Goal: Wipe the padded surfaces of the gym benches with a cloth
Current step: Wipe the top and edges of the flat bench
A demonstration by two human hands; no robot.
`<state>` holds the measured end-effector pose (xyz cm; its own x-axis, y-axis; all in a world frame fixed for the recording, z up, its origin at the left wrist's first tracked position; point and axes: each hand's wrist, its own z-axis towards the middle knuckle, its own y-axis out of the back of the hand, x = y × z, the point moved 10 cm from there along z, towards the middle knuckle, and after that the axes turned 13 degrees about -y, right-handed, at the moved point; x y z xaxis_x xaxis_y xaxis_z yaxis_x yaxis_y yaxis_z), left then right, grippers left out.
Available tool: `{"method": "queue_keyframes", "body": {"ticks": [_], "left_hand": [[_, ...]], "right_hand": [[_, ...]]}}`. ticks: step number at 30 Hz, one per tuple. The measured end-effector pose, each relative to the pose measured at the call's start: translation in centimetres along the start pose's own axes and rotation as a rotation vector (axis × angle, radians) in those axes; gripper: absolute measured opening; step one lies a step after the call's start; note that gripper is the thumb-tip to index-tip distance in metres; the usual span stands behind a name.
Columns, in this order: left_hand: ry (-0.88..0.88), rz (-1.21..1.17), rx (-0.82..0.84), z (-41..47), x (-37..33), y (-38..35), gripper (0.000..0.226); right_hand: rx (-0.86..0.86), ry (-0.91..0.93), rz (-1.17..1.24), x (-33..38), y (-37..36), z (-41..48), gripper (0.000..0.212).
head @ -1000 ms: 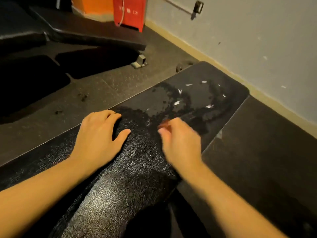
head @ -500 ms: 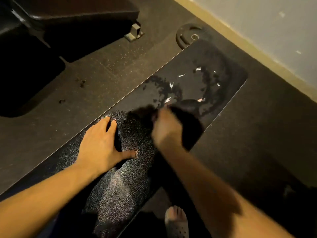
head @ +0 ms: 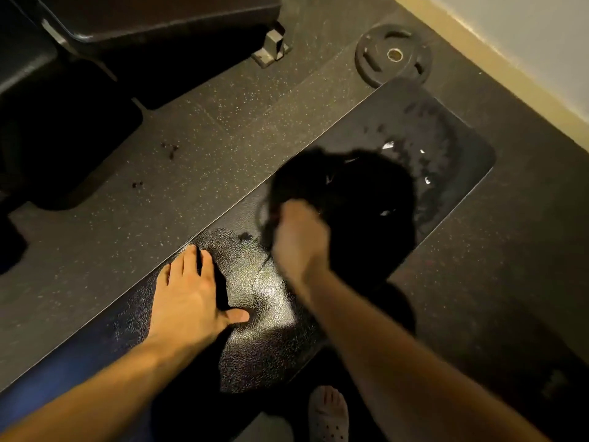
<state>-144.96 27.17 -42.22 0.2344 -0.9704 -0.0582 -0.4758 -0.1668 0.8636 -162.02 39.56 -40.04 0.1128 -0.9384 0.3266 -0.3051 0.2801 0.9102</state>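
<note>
One dark cloth [head: 344, 186], blurred and bunched, lies over the middle of the near bench pad [head: 271, 346], towards its far half. One end is gathered in the right hand [head: 299, 237], whose fingers are curled around the fabric in a closed grip; blur hides the individual fingers. The left hand [head: 188, 298] rests flat on the same pad nearer the camera, at its left edge, with fingers straight and close together and the thumb spread out to the side, holding nothing. The pad is black and grained, with a bright sheen between the two hands and a mottled wet-looking patch around the cloth, where at least four small white flecks [head: 389, 145] show. Two benches are visible in all: the second bench [head: 159, 17] stands at upper left, one metal foot [head: 271, 49] on the speckled floor [head: 191, 129]. One weight plate [head: 393, 55] lies flat on the floor just beyond the near pad's far corner. One foot in a pale perforated clog [head: 328, 416] appears at the bottom edge. A light wall [head: 526, 33] with a skirting strip crosses the upper right.
</note>
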Motion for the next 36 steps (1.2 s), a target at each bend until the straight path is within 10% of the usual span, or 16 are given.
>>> {"method": "queue_keyframes", "body": {"ticks": [5, 12, 20, 28, 36], "left_hand": [[-0.023, 0.045, 0.083, 0.0, -0.1, -0.1, 0.144], [-0.011, 0.016, 0.086, -0.1, -0.2, 0.7, 0.14], [0.003, -0.013, 0.18, -0.2, -0.2, 0.7, 0.131], [0.17, -0.173, 0.403, 0.7, -0.6, -0.7, 0.116], [0.288, -0.099, 0.46, 1.5, -0.8, -1.4, 0.07]], "right_hand": [[0.136, 0.576, -0.164, 1.9, -3.1, -7.9, 0.013], [-0.223, -0.176, -0.08, -6.7, 5.8, 6.5, 0.014], [0.274, 0.515, -0.216, 6.1, -2.7, -3.6, 0.044], [0.153, 0.182, -0.248, 1.4, 1.2, 7.4, 0.028], [0.623, 1.017, -0.372, 4.4, -1.9, 0.7, 0.03]]}}
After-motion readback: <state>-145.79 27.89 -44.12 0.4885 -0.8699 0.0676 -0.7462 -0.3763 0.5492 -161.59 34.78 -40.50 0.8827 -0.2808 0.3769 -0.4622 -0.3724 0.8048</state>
